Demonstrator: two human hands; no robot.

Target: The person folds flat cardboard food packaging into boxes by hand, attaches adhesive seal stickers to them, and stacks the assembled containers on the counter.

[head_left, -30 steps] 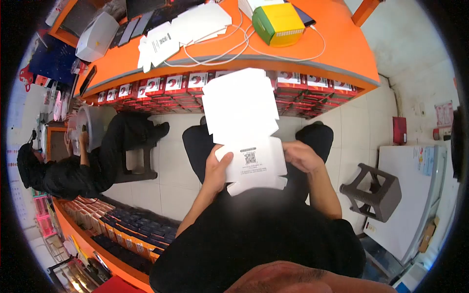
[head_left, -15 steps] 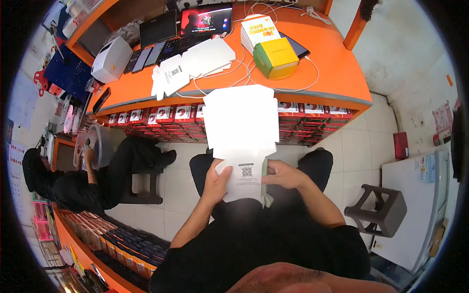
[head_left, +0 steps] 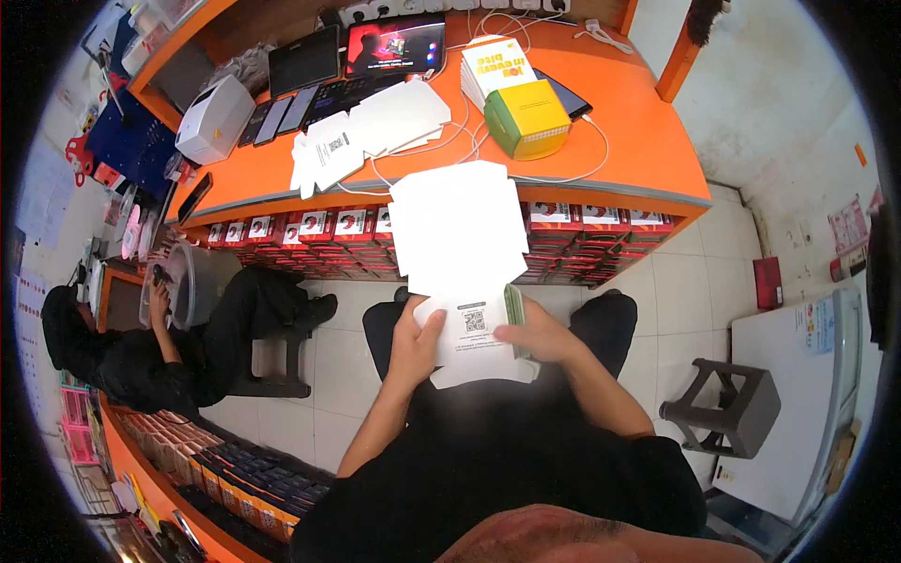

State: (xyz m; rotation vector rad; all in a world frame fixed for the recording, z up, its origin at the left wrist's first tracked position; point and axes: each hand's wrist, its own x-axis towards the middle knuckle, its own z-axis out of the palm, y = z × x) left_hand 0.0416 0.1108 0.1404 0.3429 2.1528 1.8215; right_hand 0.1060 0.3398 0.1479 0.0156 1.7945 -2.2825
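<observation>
A white carton blank (head_left: 460,230) with a printed QR code lies across my lap, its broad plain panel reaching away from me. My left hand (head_left: 414,340) grips its left edge, thumb on top of the printed panel. On the other side my right hand (head_left: 540,332) is closed on the carton, fingers over the right flap, whose green outer side (head_left: 513,305) is folded upright. The fingers beneath the carton are hidden.
On the orange desk (head_left: 648,141) are a yellow-green box (head_left: 530,117), stacked white blanks (head_left: 399,117), phones, a tablet (head_left: 396,45) and cables. Red boxes (head_left: 601,225) fill the shelf below. A co-worker (head_left: 141,361) sits at left; a stool (head_left: 723,408) stands at right.
The right flap has been folded up further, showing more green. My right hand has shifted, its thumb now over the printed panel. The co-worker's hands have moved at the tub.
</observation>
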